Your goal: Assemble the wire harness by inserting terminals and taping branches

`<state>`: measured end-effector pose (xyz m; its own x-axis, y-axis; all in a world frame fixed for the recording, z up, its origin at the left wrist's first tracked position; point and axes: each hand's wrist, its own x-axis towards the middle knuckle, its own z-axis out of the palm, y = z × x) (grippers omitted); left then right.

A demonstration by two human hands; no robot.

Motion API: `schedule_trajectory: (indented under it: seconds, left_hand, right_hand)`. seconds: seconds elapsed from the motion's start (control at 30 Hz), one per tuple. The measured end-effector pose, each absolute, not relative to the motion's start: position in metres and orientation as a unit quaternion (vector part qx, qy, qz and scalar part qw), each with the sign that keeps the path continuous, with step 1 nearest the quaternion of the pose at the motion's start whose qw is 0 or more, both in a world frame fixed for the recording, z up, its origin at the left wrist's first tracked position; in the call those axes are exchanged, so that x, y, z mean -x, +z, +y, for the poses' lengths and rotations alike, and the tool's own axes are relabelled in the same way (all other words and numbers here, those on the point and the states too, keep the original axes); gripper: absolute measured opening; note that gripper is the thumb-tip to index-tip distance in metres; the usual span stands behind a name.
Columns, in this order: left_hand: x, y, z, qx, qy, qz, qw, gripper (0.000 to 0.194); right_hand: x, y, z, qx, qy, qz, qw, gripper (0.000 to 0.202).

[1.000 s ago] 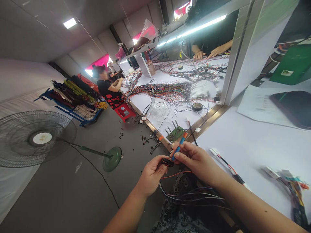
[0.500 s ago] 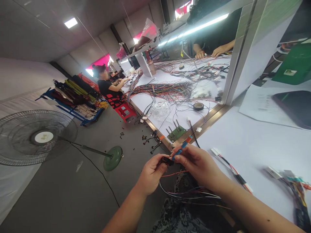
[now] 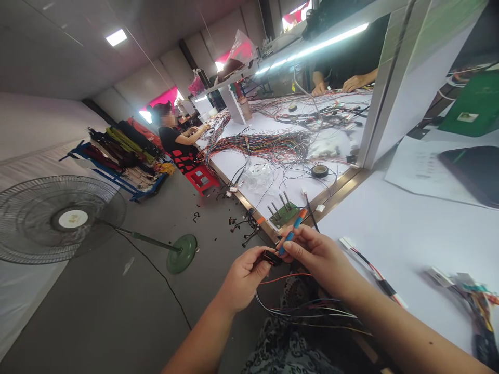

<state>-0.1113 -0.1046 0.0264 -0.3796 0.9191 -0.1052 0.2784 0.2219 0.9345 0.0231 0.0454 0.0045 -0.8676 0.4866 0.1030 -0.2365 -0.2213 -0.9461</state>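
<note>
My left hand (image 3: pixel 246 276) pinches a black connector (image 3: pixel 272 257) between thumb and fingers. Close beside it, my right hand (image 3: pixel 312 254) grips a slim blue pen-like tool with an orange end (image 3: pixel 287 243). The tool's lower end meets or nearly meets the connector; my fingers hide the exact contact. Loose wires (image 3: pixel 304 310), among them white, dark and orange ones, hang below my hands over my patterned clothing. A green block with upright metal pins (image 3: pixel 284 212) stands on the table corner just beyond my right hand.
Wire bundles (image 3: pixel 257 145), a black tape roll (image 3: pixel 319 171) and a clear plastic bag (image 3: pixel 257 175) lie on the table ahead. Connector leads (image 3: pixel 372 270) rest at right. A standing fan (image 3: pixel 73 218) is at left. Two other people sit at work farther off.
My right hand has turned the blue tool slightly, so its orange end stands more upright. My left hand keeps the connector in nearly the same place.
</note>
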Motion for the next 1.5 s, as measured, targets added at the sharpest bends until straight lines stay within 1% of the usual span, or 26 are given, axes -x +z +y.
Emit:
schedule_trajectory:
  seconds: [0.37, 0.5, 0.83, 1.0, 1.23, 1.5]
  left_hand:
    - [0.11, 0.019, -0.105, -0.375, 0.502, 0.676, 0.387, 0.029]
    - [0.109, 0.024, -0.104, -0.376, 0.5, 0.674, 0.393, 0.027]
    - [0.106, 0.034, -0.103, -0.399, 0.473, 0.684, 0.386, 0.028]
    - [0.106, 0.033, -0.104, -0.394, 0.479, 0.678, 0.393, 0.027]
    - [0.107, 0.023, -0.107, -0.356, 0.516, 0.661, 0.412, 0.032]
    - [0.106, 0.027, -0.106, -0.359, 0.51, 0.662, 0.415, 0.032]
  right_hand:
    - [-0.025, 0.002, 0.046, 0.085, 0.789, -0.56, 0.238, 0.016]
    - [-0.025, 0.003, 0.047, 0.084, 0.78, -0.575, 0.234, 0.016]
    - [-0.025, 0.004, 0.046, 0.106, 0.779, -0.577, 0.222, 0.024]
    - [-0.025, 0.004, 0.045, 0.105, 0.779, -0.575, 0.227, 0.022]
    - [-0.025, 0.002, 0.045, 0.091, 0.795, -0.557, 0.223, 0.023]
    - [-0.025, 0.005, 0.045, 0.088, 0.794, -0.561, 0.219, 0.021]
